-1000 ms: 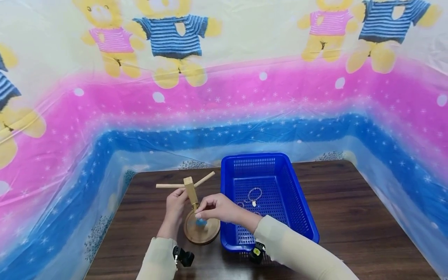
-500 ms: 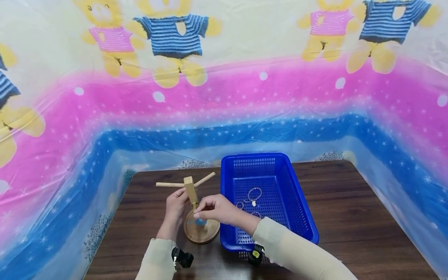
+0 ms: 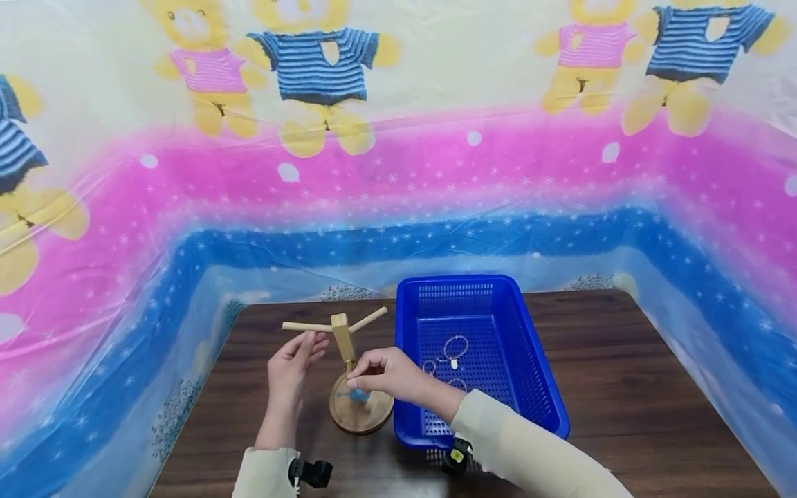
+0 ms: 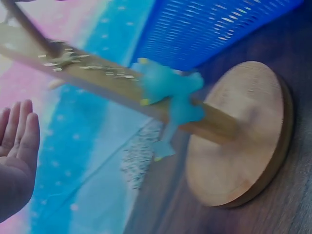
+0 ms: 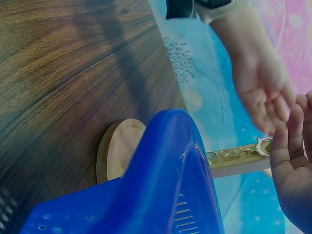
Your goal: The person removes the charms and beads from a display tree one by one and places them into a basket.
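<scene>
A wooden stand has a round base [image 3: 361, 418], a square post [image 3: 342, 337] and pegs near its top. In the left wrist view a keychain with a light-blue figure [image 4: 168, 87] hangs along the post. Its ring [image 5: 263, 146] sits where a wooden peg [image 4: 34, 27] joins the post. My right hand [image 3: 395, 373] has thumb and index finger together in front of the post, pinching at this peg; the fingertips hide what is between them. My left hand [image 3: 291, 366] is left of the post, beneath the left peg [image 3: 306, 326], fingers loosely bent and holding nothing.
A blue perforated plastic basket [image 3: 542, 373] stands right of the stand, under my right forearm. Several small ring-shaped trinkets lie in it, one a beaded loop with a white charm [image 3: 454, 363]. The brown wooden table [image 3: 623, 387] ends at a cartoon-printed curtain [image 3: 436, 235].
My left hand has let go of the post and moved away to the left. The right hand has stayed in place, its fingertips still together. The head view has shifted slightly.
</scene>
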Demonstrator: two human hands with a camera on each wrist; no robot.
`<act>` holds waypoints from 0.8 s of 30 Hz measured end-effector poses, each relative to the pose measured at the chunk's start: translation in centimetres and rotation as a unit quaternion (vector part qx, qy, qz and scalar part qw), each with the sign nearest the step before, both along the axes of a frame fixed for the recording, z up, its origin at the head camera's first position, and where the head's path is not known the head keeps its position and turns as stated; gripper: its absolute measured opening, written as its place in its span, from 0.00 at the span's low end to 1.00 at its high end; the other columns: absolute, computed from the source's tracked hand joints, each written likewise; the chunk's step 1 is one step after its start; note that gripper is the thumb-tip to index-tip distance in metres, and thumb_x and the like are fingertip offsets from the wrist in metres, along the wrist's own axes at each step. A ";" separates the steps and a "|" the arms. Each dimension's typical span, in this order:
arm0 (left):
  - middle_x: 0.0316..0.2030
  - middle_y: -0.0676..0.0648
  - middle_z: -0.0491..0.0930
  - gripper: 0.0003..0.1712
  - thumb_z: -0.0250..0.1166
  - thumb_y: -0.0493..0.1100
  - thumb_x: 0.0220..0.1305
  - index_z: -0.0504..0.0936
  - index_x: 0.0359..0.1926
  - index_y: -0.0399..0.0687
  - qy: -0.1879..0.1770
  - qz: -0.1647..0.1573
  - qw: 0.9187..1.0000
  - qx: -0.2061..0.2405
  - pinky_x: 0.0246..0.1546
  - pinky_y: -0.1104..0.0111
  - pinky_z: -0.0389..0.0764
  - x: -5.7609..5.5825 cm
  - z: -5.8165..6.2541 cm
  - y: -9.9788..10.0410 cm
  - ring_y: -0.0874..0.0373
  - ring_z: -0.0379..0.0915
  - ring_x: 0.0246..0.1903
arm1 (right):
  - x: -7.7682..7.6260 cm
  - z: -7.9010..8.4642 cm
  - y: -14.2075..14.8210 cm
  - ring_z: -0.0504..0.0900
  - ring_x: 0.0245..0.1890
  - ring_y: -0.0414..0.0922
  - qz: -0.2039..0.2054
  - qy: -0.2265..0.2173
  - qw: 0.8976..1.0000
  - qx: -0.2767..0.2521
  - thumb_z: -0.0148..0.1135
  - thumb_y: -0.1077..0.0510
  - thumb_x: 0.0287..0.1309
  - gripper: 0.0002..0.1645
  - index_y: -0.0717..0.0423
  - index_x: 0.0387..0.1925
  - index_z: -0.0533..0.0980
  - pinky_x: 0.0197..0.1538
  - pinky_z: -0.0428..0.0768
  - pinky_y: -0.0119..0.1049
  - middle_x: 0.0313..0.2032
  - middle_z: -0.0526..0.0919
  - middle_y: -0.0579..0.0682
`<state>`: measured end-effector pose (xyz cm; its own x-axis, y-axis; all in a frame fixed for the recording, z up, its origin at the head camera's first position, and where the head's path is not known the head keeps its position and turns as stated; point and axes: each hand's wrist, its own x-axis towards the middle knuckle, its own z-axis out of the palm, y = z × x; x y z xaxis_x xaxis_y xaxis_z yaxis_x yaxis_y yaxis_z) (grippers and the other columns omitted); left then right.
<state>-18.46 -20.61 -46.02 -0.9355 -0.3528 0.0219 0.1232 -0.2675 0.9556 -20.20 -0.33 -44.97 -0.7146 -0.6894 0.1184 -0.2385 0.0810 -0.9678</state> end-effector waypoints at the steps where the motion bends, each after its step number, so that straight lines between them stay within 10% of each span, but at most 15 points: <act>1: 0.31 0.60 0.90 0.09 0.63 0.38 0.73 0.88 0.37 0.55 0.013 0.002 1.000 0.011 0.42 0.77 0.89 0.4 0.3 -0.2 0.68 0.88 0.34 | 0.0 0.0 0.0 0.81 0.26 0.29 0.000 0.002 1.000 -0.003 0.65 0.65 0.65 0.09 0.71 0.40 0.83 0.33 0.84 0.24 0.39 0.86 0.73; 12: 0.37 0.53 0.92 0.16 0.60 0.28 0.71 0.89 0.44 0.50 0.139 0.000 0.988 0.069 0.43 0.76 0.89 2.8 3.0 -2.2 0.64 0.90 0.38 | 0.1 0.3 0.2 0.81 0.27 0.29 0.010 0.011 1.000 -0.003 0.65 0.66 0.65 0.09 0.72 0.40 0.82 0.36 0.85 0.25 0.41 0.86 0.73; 20: 0.38 0.53 0.92 0.17 0.60 0.26 0.70 0.90 0.42 0.50 0.133 0.002 0.990 0.055 0.42 0.76 0.89 2.5 4.3 -2.2 0.66 0.89 0.37 | 0.1 0.4 0.1 0.85 0.30 0.45 0.007 0.018 1.000 0.004 0.66 0.66 0.65 0.08 0.71 0.39 0.83 0.35 0.84 0.25 0.40 0.87 0.71; 24: 0.37 0.53 0.92 0.17 0.61 0.26 0.69 0.90 0.42 0.51 0.121 -0.005 0.992 0.042 0.42 0.76 0.89 2.1 4.4 -1.7 0.67 0.89 0.36 | 0.0 0.5 0.1 0.83 0.28 0.36 0.005 0.019 1.000 0.014 0.66 0.65 0.65 0.09 0.70 0.40 0.83 0.33 0.82 0.23 0.40 0.87 0.70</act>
<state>-16.32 -22.27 -41.57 -0.9094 -0.3542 0.2179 0.3441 -0.3468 0.8725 -20.15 -0.19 -44.51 -0.7037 -0.6994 0.1250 -0.2751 0.1059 -0.9556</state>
